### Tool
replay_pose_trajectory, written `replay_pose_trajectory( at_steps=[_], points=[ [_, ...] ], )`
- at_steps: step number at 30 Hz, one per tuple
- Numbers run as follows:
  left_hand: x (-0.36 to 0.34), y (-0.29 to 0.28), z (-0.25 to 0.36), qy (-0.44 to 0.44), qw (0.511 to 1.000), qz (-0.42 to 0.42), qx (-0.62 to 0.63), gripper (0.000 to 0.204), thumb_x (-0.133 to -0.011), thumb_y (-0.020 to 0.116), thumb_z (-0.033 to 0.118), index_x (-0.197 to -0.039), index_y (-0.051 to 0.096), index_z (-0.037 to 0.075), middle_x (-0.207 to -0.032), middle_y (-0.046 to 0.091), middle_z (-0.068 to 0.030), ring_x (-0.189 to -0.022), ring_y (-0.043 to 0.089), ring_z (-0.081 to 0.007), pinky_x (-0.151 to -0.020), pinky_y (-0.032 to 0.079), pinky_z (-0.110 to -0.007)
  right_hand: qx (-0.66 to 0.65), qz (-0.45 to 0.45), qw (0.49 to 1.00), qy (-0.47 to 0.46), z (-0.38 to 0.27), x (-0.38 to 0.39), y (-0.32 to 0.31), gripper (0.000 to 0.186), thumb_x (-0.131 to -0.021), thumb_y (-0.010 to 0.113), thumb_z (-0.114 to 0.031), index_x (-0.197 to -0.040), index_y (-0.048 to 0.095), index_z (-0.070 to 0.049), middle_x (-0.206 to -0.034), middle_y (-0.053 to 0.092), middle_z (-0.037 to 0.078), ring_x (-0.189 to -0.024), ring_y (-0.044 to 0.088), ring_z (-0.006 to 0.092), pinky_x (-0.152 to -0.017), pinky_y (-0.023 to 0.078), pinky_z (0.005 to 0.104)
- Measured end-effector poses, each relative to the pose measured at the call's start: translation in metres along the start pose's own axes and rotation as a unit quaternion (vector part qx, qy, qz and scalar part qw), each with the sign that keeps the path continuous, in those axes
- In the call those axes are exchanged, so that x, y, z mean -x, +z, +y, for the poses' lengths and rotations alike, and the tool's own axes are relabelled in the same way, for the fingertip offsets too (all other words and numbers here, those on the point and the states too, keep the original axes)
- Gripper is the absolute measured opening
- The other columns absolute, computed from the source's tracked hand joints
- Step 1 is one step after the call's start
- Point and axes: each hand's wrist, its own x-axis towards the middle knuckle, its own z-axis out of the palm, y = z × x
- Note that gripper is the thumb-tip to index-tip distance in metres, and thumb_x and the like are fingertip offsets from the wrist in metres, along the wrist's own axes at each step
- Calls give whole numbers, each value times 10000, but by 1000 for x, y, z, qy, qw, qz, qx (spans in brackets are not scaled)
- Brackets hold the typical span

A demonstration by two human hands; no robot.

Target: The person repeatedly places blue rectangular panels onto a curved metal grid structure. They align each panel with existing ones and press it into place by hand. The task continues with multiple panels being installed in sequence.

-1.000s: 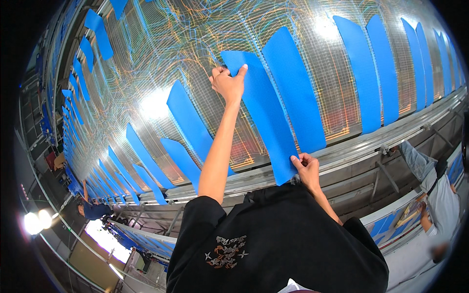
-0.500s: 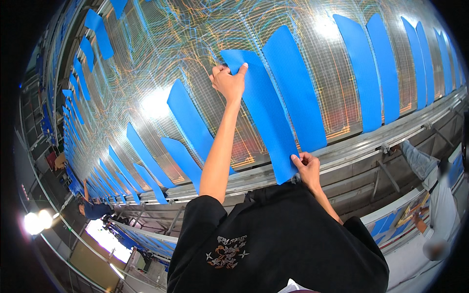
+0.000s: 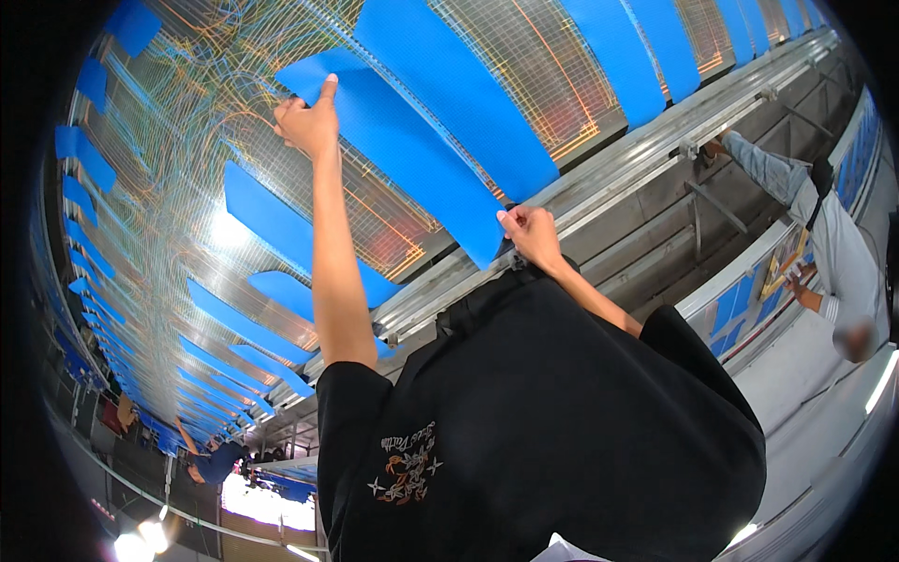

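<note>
My left hand (image 3: 309,120) grips the upper left end of a long blue sheet piece (image 3: 412,159), thumb on its face and fingers curled at the edge. My right hand (image 3: 529,229) pinches the piece's lower right edge near the metal rail. The piece lies along a grid-lined surface (image 3: 534,66) covered in thin coloured curves, beside a similar blue piece (image 3: 478,103), with a narrow gap between them. More blue pieces (image 3: 245,314) lie in rows to both sides.
A metal rail with clamps (image 3: 609,187) runs along the near edge over an open frame. A co-worker in grey (image 3: 824,244) is at the right by another board with blue pieces (image 3: 730,304). A second person in dark blue (image 3: 215,464) works far left. Lights show at the rim.
The view has turned, so the surface, piece and both hands sit higher and further left in the picture. Both hands keep hold of the same piece.
</note>
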Motion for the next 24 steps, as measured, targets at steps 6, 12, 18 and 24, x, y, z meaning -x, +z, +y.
replay_pose_trajectory(
  at_steps=[6,12,18,24],
  points=[
    [2,-1,4,-8,1000,-3,25,505,-776,913,512,-744,729,44,-1364,553,-101,-1380,371,-380,-1213,236,-645,42,24,998,-45,9,-7,7,334,-981,754,-289,-809,762,-3,-630,686,57,-551,584,117,-556,467,333],
    [0,0,1,-16,1000,-9,25,514,-773,915,517,-739,723,41,-1363,552,-96,-1375,376,-365,-1217,231,-646,51,26,998,-22,6,-6,8,323,-938,777,-313,-816,757,-14,-652,673,146,-599,660,318,-619,509,449],
    [-3,0,1,-15,1000,-10,9,495,-770,917,516,-764,749,50,-1368,551,-93,-1374,378,-368,-1219,225,-657,67,34,996,-54,2,-6,8,341,-963,766,-289,-780,745,-2,-592,636,82,-521,556,165,-562,465,378],
    [0,-2,4,-12,1000,-17,16,474,-770,917,510,-829,787,58,-1390,548,-92,-1385,375,-377,-1222,220,-660,83,14,996,-22,-3,-5,6,316,-944,771,-323,-829,764,-29,-699,697,161,-657,685,355,-645,515,472]
  ],
)
